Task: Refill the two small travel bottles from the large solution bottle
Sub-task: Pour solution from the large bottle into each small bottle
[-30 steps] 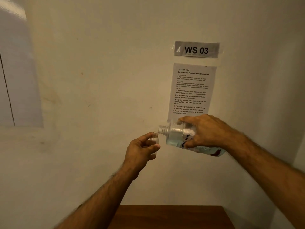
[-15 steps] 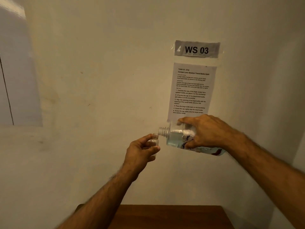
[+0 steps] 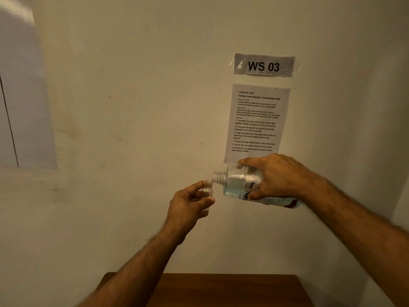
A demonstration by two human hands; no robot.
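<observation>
while the left hand [image 3: 188, 207] pinches a travel bottle [image 3: 207, 191] upright, the right hand [image 3: 276, 176] grips the tilted solution bottle [image 3: 236, 185].

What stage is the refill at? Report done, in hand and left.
Done: both bottles are uncapped. In hand: the right hand tips the large solution bottle sideways, its neck at the mouth of the small travel bottle in the left hand; no stream is visible. Left: filling, the second bottle, recapping.
</observation>
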